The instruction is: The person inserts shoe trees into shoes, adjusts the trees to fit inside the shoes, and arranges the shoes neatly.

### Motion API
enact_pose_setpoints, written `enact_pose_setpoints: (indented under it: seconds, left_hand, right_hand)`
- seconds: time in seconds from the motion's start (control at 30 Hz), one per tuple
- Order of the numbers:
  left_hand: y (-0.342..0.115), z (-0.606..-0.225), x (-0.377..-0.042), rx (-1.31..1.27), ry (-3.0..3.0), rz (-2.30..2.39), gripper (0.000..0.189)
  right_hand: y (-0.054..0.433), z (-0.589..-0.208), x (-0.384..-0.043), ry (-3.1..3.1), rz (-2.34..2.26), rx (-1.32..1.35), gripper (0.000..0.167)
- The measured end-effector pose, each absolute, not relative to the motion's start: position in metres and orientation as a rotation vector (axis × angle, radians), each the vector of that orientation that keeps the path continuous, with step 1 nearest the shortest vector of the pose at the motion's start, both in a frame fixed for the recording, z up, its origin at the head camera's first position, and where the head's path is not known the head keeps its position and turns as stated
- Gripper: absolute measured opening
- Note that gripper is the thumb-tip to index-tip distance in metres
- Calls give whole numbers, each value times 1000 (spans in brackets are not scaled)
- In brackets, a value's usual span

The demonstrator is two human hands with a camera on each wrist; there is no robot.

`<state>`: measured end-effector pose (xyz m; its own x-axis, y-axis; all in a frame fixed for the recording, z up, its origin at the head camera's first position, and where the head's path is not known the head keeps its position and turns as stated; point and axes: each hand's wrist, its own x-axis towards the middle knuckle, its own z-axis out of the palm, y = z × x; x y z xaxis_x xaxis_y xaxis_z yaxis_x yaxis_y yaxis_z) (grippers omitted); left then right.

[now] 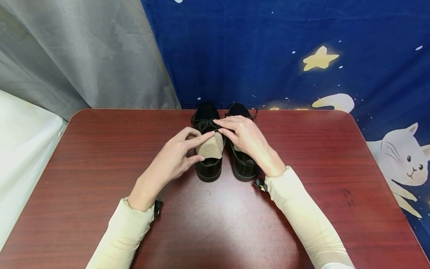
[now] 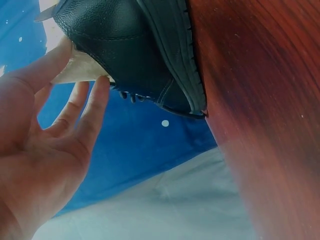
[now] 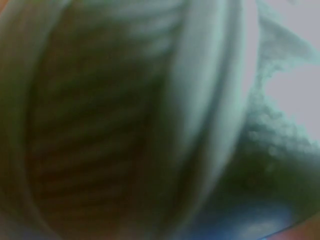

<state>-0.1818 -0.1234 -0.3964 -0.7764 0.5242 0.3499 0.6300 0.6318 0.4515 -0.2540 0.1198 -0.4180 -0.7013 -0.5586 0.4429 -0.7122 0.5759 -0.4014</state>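
Note:
Two black lace-up shoes stand side by side at the table's far edge, toes pointing away. The left shoe [image 1: 208, 172] has its beige-lined tongue [image 1: 212, 147] raised. My left hand [image 1: 169, 158] holds this tongue between thumb and fingers, the thumb toward the heel; the left wrist view shows the fingertips on the beige piece [image 2: 82, 69] beside the black upper [image 2: 115, 42]. My right hand [image 1: 246, 136] reaches over the right shoe [image 1: 244, 170], thumb and index fingertips at the left shoe's laces [image 1: 203, 124]; I cannot tell whether they pinch. A blurred ridged dark surface [image 3: 100, 125] fills the right wrist view.
The shoes stand on a reddish-brown table [image 1: 215, 228] with rounded far corners. Behind it hang a grey curtain [image 1: 111, 56] and a blue cloth [image 1: 242, 52] printed with stars and a cat. White material [image 1: 23, 149] lies beyond the left edge.

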Motion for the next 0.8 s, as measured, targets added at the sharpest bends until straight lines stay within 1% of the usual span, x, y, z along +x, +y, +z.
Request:
enact_pose_setpoints:
  seconds: [0.5, 0.8]
  left_hand:
    - [-123, -401, -184, -884, -2704, -758, 73]
    - [-124, -404, -188, -911, -2658, -758, 66]
  right_hand:
    - [119, -419, -254, -2539, 827, 1043, 32]
    - [119, -420, -255, -2530, 831, 1042, 32]
